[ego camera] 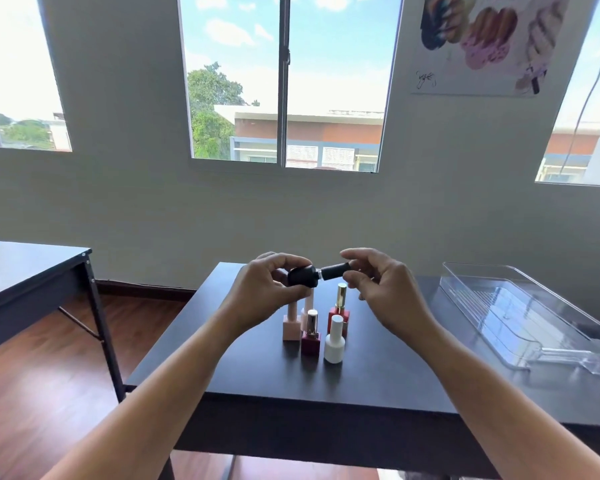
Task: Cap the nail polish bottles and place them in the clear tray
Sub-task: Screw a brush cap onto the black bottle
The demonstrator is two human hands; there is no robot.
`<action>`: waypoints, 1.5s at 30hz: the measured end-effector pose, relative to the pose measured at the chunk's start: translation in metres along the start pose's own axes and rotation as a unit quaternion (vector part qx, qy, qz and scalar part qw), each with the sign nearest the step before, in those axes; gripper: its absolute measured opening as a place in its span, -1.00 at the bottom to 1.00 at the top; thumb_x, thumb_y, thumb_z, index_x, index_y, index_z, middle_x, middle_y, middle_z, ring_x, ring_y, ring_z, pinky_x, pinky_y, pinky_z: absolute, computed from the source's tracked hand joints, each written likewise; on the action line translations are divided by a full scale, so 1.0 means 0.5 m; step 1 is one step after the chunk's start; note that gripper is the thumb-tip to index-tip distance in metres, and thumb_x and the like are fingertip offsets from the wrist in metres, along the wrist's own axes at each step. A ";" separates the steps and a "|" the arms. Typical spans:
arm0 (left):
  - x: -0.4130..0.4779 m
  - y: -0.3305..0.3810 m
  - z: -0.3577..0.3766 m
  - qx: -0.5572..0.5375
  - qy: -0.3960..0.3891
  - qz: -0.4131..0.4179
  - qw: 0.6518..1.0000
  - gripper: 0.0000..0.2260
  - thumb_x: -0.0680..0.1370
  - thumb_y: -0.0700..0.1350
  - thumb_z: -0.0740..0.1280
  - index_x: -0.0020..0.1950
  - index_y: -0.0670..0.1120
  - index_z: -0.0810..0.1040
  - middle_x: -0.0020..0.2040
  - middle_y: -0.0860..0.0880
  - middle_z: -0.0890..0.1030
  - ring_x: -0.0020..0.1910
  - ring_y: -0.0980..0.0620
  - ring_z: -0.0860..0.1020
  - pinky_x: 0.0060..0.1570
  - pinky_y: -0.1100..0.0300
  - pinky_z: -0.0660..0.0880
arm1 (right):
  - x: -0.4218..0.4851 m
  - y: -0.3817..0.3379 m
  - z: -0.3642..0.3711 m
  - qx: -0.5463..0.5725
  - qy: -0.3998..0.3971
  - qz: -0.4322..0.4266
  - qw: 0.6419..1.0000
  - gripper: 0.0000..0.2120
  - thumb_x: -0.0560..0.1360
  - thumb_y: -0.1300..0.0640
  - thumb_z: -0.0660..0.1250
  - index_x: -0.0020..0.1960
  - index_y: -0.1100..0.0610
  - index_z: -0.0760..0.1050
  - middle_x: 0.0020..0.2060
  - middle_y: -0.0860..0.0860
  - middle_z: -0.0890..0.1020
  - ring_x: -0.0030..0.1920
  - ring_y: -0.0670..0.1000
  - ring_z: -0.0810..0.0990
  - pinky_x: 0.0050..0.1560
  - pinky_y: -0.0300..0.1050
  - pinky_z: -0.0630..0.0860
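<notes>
My left hand point(265, 289) grips a black nail polish bottle point(302, 276), held sideways above the table. My right hand point(381, 285) pinches its black cap point(335, 271), which sits at the bottle's neck with a silver ring showing between them. Below stand several capped bottles: a pale pink one point(291, 323), a dark red one with a gold cap point(310, 336), a red one with a gold cap point(339, 311), a white one point(334, 341). Another pale bottle is partly hidden behind them. The clear tray point(520, 313) lies to the right with nothing in it.
The bottles stand on a dark table point(257, 368) whose front edge is near me. A second dark table point(25, 271) stands to the left across a gap of wooden floor. A wall with windows is behind.
</notes>
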State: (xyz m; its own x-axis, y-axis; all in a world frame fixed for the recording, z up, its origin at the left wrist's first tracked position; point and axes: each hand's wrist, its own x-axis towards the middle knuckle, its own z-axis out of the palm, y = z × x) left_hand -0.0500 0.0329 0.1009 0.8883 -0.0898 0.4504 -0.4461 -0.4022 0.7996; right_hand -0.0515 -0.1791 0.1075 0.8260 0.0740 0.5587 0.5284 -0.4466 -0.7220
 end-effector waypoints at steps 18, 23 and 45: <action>-0.021 -0.022 0.042 0.005 -0.011 0.017 1.000 -0.66 0.30 -0.11 0.58 -0.03 0.24 0.66 -0.03 0.21 0.66 -0.15 0.23 0.63 -0.24 0.49 0.44 | -0.013 0.040 -0.003 -0.075 -0.004 0.048 0.996 -0.27 0.51 -0.40 0.04 -0.50 0.14 0.49 -0.60 -0.04 0.55 -0.55 -0.17 0.46 -0.30 -0.15 0.46; -0.024 -0.032 0.043 0.009 -0.010 0.009 1.000 -0.67 0.30 -0.11 0.57 -0.04 0.24 0.66 -0.05 0.27 0.65 -0.16 0.20 0.63 -0.22 0.51 0.42 | -0.025 0.052 -0.008 0.021 -0.073 0.066 0.995 -0.50 0.47 -0.32 0.24 0.10 0.07 0.57 -0.32 0.05 0.69 -0.41 -0.12 0.55 -0.23 -0.21 0.48; -0.046 -0.048 0.068 -0.012 -0.003 0.015 1.000 -0.65 0.31 -0.22 0.58 -0.02 0.14 0.69 -0.08 0.14 0.62 -0.18 0.17 0.59 -0.34 0.54 0.43 | -0.044 0.063 0.003 0.027 -0.060 0.101 0.993 -0.39 0.41 -0.44 0.20 -0.31 0.11 0.56 -0.54 0.02 0.54 -0.53 -0.10 0.41 -0.35 -0.13 0.39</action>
State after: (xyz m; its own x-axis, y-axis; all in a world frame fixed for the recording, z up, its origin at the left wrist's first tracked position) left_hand -0.0563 0.0138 0.0579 0.8749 -0.1070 0.4724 -0.4754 -0.3765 0.7951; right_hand -0.0528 -0.1932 0.0718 0.9319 0.0942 0.3502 0.3565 -0.4154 -0.8368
